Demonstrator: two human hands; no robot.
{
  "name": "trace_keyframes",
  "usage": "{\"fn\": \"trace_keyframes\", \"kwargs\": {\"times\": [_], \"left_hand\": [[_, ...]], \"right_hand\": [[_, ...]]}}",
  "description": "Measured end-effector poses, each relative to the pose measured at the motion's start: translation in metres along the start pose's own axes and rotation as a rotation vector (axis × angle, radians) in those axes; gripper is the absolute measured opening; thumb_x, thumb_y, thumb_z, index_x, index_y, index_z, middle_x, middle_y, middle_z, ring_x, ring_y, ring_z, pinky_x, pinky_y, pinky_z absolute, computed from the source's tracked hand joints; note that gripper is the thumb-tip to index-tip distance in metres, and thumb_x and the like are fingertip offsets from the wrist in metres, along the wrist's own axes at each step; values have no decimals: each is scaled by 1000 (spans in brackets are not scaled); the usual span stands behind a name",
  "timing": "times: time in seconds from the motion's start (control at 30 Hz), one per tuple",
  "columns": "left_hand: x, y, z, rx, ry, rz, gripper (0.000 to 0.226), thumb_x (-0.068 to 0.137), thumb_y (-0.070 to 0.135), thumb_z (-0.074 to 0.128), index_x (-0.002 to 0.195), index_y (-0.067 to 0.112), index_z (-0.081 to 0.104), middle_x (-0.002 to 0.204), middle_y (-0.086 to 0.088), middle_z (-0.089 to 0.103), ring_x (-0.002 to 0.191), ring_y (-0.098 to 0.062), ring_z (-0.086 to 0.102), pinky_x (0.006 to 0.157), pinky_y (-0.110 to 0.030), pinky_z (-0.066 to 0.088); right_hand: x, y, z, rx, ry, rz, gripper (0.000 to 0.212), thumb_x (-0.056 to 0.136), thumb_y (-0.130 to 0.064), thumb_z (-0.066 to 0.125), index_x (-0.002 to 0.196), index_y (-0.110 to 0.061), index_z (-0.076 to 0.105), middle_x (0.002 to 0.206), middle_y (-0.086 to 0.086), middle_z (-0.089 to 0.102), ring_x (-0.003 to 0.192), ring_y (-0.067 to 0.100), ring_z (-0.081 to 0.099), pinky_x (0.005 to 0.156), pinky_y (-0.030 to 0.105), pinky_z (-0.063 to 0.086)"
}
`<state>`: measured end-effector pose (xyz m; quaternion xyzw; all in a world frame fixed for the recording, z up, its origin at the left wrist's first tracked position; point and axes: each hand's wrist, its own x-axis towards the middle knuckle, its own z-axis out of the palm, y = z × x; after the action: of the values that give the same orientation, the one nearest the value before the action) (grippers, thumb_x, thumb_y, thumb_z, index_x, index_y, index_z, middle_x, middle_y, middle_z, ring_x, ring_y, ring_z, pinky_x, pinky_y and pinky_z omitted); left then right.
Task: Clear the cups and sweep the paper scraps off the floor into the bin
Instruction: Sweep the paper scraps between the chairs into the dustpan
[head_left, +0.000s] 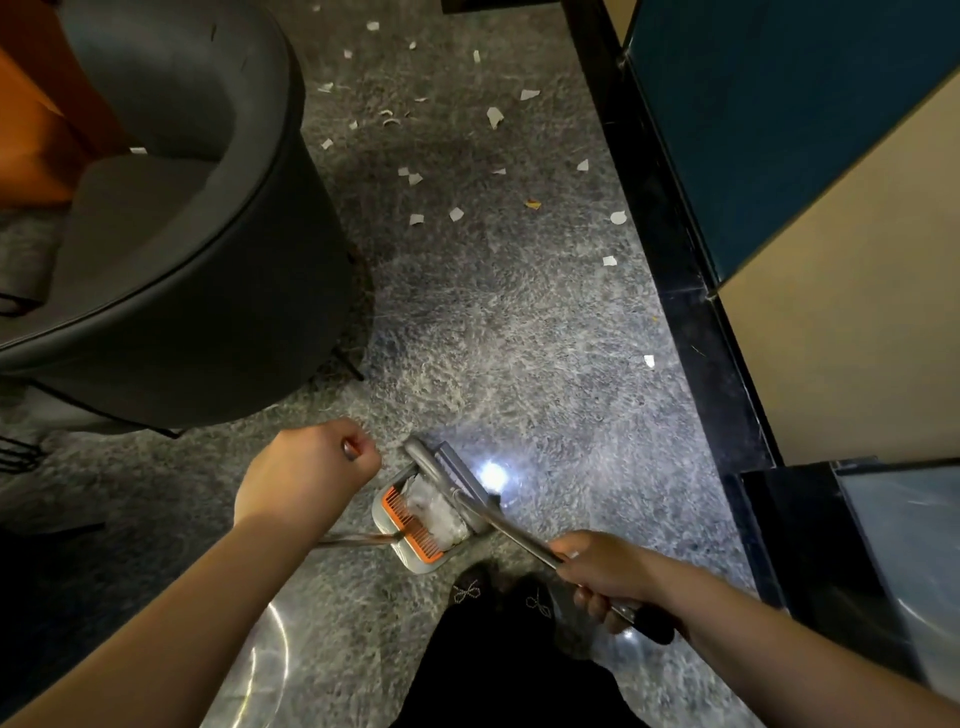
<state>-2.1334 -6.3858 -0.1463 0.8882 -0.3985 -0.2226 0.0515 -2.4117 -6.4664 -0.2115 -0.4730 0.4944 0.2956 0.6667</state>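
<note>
Right hand (597, 574): fingers clenched around broom handle (514, 532). Left hand (306, 467): fingers curled around top of dustpan handle (349, 450). Dustpan (415, 519) on floor (519, 338) by feet, holding scraps, broom head against it. More paper scraps (493, 117) scattered farther ahead, beside armchair (182, 208).

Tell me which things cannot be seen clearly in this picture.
- Head view: no bin or cups appear; out of frame.
- Dustpan contents: a pale blurred heap, under the broom.
- Dustpan handle: its top is hidden inside the left hand.
- Broom handle end: covered by the right hand.
</note>
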Motion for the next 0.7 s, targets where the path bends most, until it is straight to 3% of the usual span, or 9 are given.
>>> {"fn": "trace_keyframes", "kwargs": {"times": [0.23, 0.43, 0.57, 0.7], "left_hand": [[9, 1, -23, -104, 9, 40, 16, 84, 29, 60, 67, 29, 63, 62, 1, 62, 62, -20, 59, 56, -29, 45], [30, 29, -32, -134, 37, 150, 14, 85, 29, 63, 72, 27, 66, 61, 4, 63, 61, -17, 60, 57, -32, 50], [49, 63, -34, -169, 66, 201, 15, 86, 29, 63, 72, 26, 67, 61, 4, 63, 61, -19, 61, 61, -36, 54], [79, 109, -31, -135, 97, 267, 16, 87, 29, 64, 71, 29, 65, 59, 7, 62, 58, -15, 60, 57, -32, 51]], "right_hand": [[-40, -16, -3, 110, 118, -50, 37, 98, -1, 39, 133, 8, 43, 58, 7, 42, 26, 3, 39, 30, 13, 33], [-46, -15, -29, 358, 264, -88, 20, 100, -5, 37, 113, -14, 50, 57, 6, 39, 28, 5, 33, 33, 10, 29], [-57, -13, -65, 553, 304, -85, 16, 101, -9, 37, 96, -19, 48, 52, 4, 40, 29, 6, 30, 37, 9, 28], [-63, -13, -119, 688, 355, -101, 15, 102, -11, 38, 104, -25, 45, 53, 4, 38, 31, 7, 28, 37, 9, 28]]}}
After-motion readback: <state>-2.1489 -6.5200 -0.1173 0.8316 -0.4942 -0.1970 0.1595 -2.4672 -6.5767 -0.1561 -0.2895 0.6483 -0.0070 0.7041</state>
